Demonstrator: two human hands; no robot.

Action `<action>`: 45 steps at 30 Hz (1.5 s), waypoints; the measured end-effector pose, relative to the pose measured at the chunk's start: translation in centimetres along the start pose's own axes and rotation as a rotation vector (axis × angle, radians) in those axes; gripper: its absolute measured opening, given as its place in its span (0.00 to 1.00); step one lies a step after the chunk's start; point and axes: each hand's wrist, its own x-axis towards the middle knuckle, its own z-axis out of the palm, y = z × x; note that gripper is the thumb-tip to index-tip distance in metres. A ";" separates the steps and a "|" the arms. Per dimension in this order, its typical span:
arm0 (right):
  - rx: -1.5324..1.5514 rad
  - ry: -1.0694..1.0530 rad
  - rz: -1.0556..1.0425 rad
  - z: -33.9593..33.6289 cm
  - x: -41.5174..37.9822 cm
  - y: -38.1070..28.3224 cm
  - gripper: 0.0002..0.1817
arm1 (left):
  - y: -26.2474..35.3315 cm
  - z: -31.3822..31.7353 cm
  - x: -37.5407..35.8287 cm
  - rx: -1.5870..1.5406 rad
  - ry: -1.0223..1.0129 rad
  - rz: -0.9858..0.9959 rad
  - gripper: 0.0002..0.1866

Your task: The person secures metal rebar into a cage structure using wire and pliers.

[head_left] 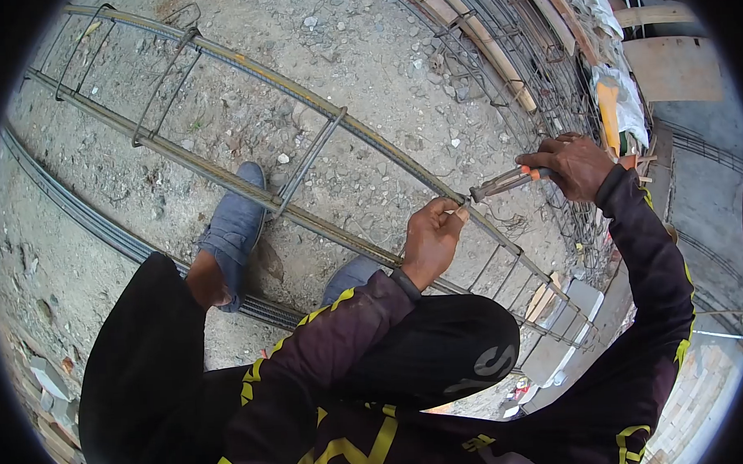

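A long rebar cage [248, 67] runs from upper left to lower right, its ribbed bars joined by bent wire stirrups [312, 162]. My left hand [432, 239] is closed at the cage's far bar, thumb and forefinger pinched on it where a joint is partly hidden by the fingers. To its right, my right hand [578, 166] grips a pair of pincers [502, 183] with orange on the handles. Their jaws point left, close to my left fingertips and the bar.
My feet in grey shoes [236, 217] are among the bars on gravelly ground [364, 66]. More loose rebar [80, 207] lies at left. Rebar and wooden strips [496, 48] are piled at upper right, near a yellow-handled tool [608, 110]. Grey blocks [586, 299] sit at lower right.
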 end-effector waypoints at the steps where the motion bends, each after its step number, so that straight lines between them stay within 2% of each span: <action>1: -0.060 0.095 -0.061 0.6 0.1 0.3 0.28 | 0.0 0.0 0.0 0.009 0.002 0.002 0.07; 3: -0.178 0.292 -0.184 2.1 0.4 1.0 0.28 | 0.1 0.0 0.0 0.032 0.006 0.011 0.07; 6: -0.085 0.336 -0.087 3.2 1.0 0.8 0.29 | 0.4 0.1 -0.1 0.058 0.014 -0.012 0.07; 12: 0.053 0.062 -0.055 1.7 1.0 0.8 0.27 | 0.1 0.2 0.1 0.048 0.025 0.024 0.07; 15: 0.052 0.065 -0.059 2.9 1.1 1.3 0.31 | 0.2 0.1 0.0 0.036 0.019 0.014 0.07; 21: -0.033 0.365 -0.167 3.3 2.3 1.1 0.27 | 0.1 -0.1 0.0 0.059 -0.006 0.019 0.08; 27: -0.023 0.190 -0.070 1.2 4.5 0.7 0.16 | 0.5 0.3 -0.4 0.065 0.023 0.014 0.08; 28: 0.003 0.299 -0.127 1.8 5.5 1.1 0.14 | 0.5 0.3 -0.3 0.061 0.016 0.010 0.08; 32: 0.195 0.376 -0.392 4.8 11.5 2.2 0.09 | 0.1 0.0 -0.6 0.063 -0.007 -0.009 0.09; 35: 0.424 0.188 -0.365 8.1 15.1 1.3 0.10 | -0.2 -0.5 -1.1 0.112 0.006 -0.022 0.09; 40: 0.608 0.229 -0.341 12.3 15.8 0.4 0.11 | -0.1 -1.1 -1.1 0.145 0.007 -0.023 0.08; 45: 0.597 0.285 -0.316 13.3 15.8 0.3 0.10 | -0.1 -1.3 -1.1 0.136 -0.002 -0.044 0.08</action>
